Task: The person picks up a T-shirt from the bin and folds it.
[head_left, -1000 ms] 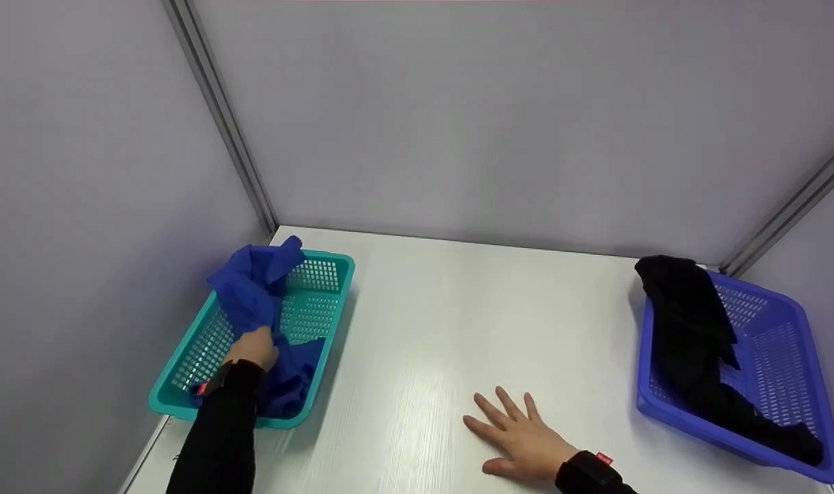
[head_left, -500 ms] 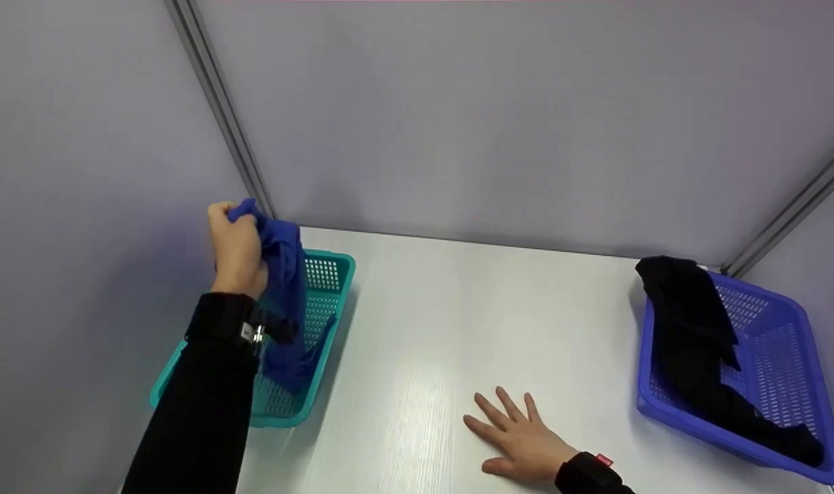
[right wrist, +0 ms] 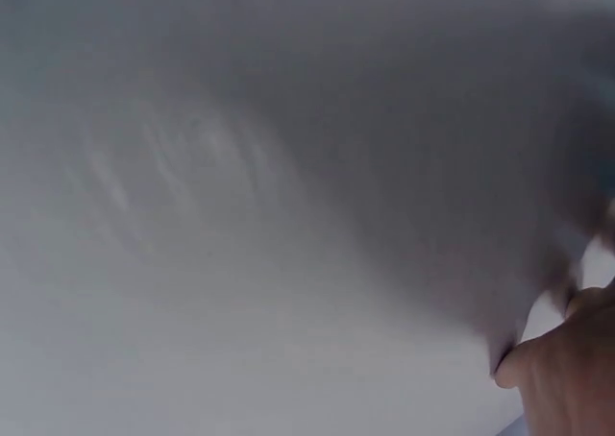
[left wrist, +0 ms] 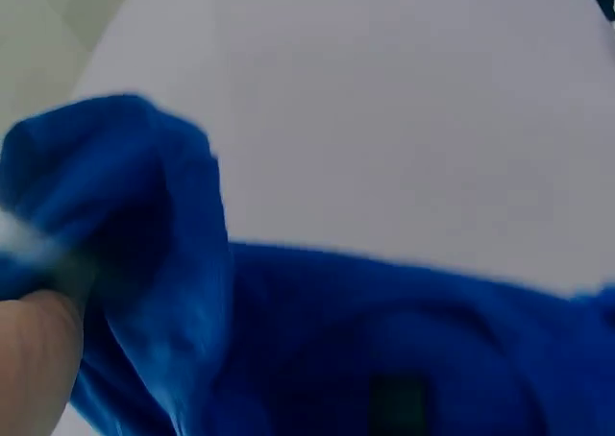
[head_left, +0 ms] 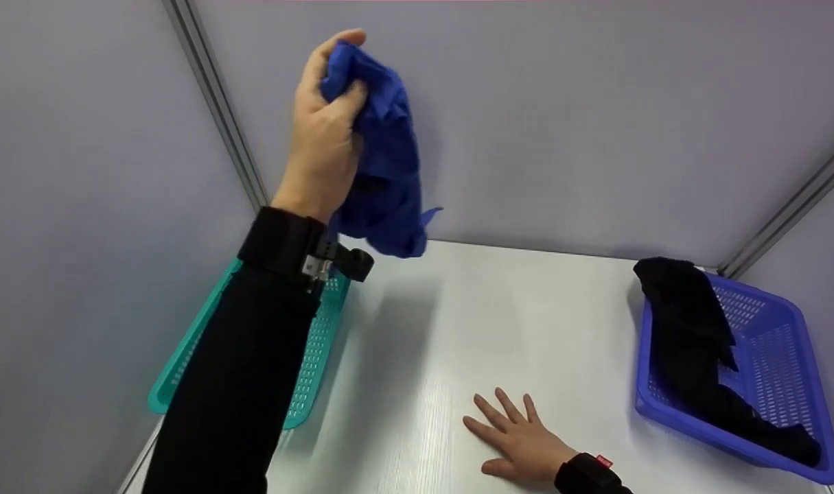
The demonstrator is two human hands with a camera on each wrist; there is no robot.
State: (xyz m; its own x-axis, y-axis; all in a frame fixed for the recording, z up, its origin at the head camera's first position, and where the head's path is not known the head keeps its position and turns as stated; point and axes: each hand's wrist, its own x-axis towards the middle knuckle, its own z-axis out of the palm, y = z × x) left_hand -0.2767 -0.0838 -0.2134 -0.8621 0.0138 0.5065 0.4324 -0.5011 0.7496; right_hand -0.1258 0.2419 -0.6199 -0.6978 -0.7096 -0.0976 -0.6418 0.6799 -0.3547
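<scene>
Raised above the table's back left, my left hand [head_left: 324,130] grips a bunched blue cloth [head_left: 389,158] between thumb and fingers, and the cloth hangs down free of the basket. Blue fabric [left wrist: 336,330] fills the lower part of the left wrist view, with a thumb at its left side. My right hand [head_left: 521,444] rests palm down on the table with fingers spread, holding nothing. A teal basket [head_left: 318,353] stands at the left below my left arm, which hides much of its inside.
A purple-blue basket [head_left: 804,357] sits at the right end of the white table [head_left: 499,322], with a black cloth [head_left: 684,343] lying in it and over its left rim. Grey panels [head_left: 526,123] stand behind and beside the table.
My left hand has lifted the blue cloth up out of the teal basket and moved it rightward, above the table. My right hand has stayed put.
</scene>
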